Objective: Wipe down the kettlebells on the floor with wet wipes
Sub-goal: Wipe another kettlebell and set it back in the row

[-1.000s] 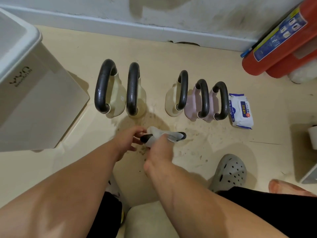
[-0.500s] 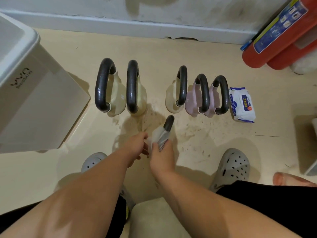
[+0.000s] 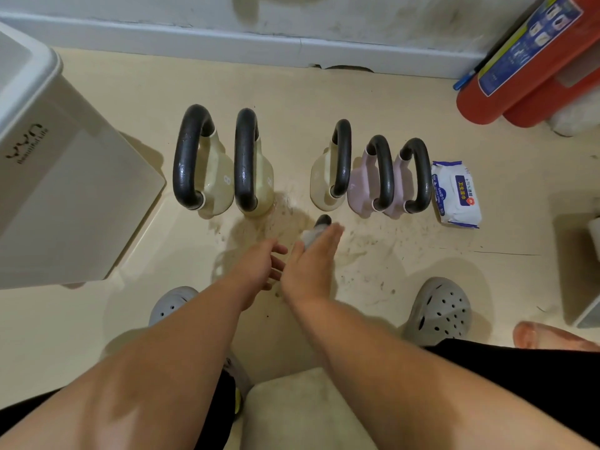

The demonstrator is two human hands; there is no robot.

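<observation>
Cream floor, gritty and smeared, white skirting behind. Right hand fingers straight, pressing a grey wipe onto a dark kettlebell handle. Left hand loosely spread, empty. Five kettlebells stand beyond; wipes pack right, white bin left.
</observation>
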